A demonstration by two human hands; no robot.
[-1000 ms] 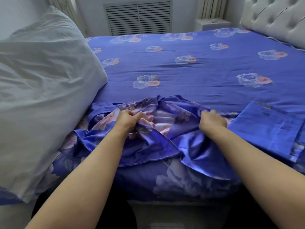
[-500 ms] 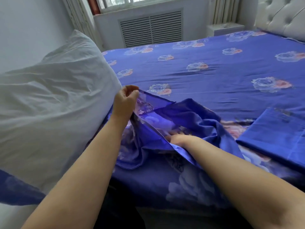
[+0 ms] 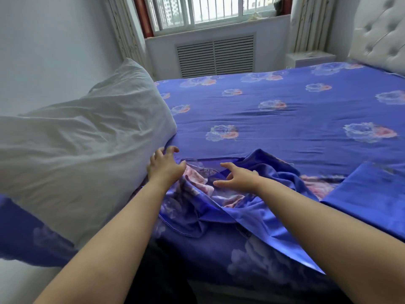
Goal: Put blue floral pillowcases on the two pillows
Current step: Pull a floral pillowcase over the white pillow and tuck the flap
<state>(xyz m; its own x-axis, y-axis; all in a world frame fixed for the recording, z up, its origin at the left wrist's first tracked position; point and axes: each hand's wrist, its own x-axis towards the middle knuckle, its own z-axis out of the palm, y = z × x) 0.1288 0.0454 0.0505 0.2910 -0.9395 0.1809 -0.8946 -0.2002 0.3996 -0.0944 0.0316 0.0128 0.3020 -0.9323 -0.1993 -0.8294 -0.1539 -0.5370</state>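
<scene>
A bare white pillow [image 3: 76,154] lies on the left part of the bed, over its near corner. A crumpled blue floral pillowcase [image 3: 221,200] sits on the bed's near edge, right of the pillow. My left hand [image 3: 164,166] hovers with fingers spread beside the pillow's right edge, over the pillowcase's left end. My right hand [image 3: 238,178] is spread open just above the pillowcase's middle, holding nothing. A second, folded blue pillowcase [image 3: 372,194] lies flat at the right. Only one pillow is in view.
The bed [image 3: 285,110] carries a blue floral sheet. A tufted white headboard [image 3: 381,36] stands at the right. A white nightstand [image 3: 309,58], a radiator grille [image 3: 215,55] and a window are behind the bed. A white wall runs on the left.
Both hands let go of the pillowcase, which dropped back crumpled onto the bed. My left hand moved toward the pillow with its fingers spread. The camera tilted up.
</scene>
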